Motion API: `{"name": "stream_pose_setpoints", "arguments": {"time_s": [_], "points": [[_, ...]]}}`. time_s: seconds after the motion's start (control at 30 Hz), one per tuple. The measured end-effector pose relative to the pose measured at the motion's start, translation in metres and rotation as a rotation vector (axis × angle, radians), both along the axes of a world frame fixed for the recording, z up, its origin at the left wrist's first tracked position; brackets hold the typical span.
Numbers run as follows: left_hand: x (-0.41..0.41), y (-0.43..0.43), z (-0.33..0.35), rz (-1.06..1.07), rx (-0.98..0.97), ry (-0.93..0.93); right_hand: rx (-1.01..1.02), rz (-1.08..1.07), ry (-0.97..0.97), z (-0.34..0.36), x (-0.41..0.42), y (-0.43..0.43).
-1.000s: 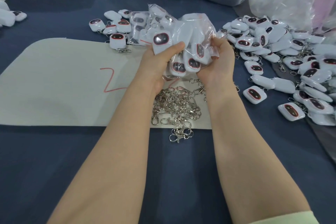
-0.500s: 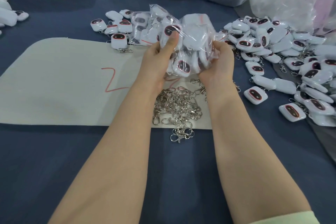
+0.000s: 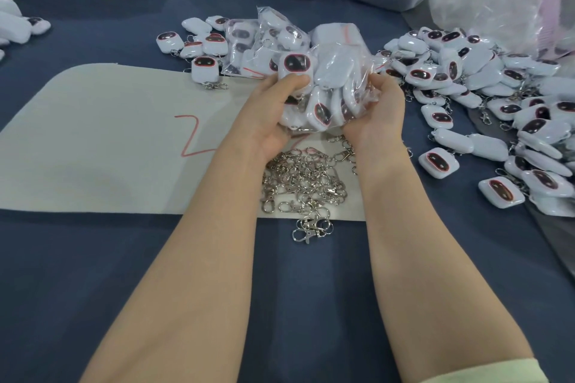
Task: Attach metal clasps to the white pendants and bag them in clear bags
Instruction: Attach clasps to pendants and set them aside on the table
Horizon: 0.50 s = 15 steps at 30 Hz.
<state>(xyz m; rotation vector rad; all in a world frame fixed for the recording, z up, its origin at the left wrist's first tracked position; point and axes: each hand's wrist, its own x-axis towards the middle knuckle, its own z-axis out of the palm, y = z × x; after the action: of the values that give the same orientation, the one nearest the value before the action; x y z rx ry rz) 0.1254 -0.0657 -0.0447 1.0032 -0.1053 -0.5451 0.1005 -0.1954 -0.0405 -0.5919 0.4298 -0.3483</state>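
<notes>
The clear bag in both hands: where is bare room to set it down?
The beige mat is bare left of the red mark. The blue cloth before its front edge is bare too. Crowded: the clasp heap at the mat's right end, the pendant pile further right.

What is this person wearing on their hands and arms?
Nothing on the left hand or right hand: no gloves, rings or watch show. Both forearms are bare. Only a pale green sleeve edge shows on the right arm, at the frame's bottom corner.
</notes>
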Motion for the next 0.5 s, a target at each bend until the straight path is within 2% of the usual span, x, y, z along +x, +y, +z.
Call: {"name": "stream_pose_setpoints", "arguments": {"time_s": [0.5], "points": [[0.0009,-0.0017,-0.0021,0.021,0.049,-0.008,0.046,-0.034,0.000,0.0019,-0.0020,0.0014]]}}
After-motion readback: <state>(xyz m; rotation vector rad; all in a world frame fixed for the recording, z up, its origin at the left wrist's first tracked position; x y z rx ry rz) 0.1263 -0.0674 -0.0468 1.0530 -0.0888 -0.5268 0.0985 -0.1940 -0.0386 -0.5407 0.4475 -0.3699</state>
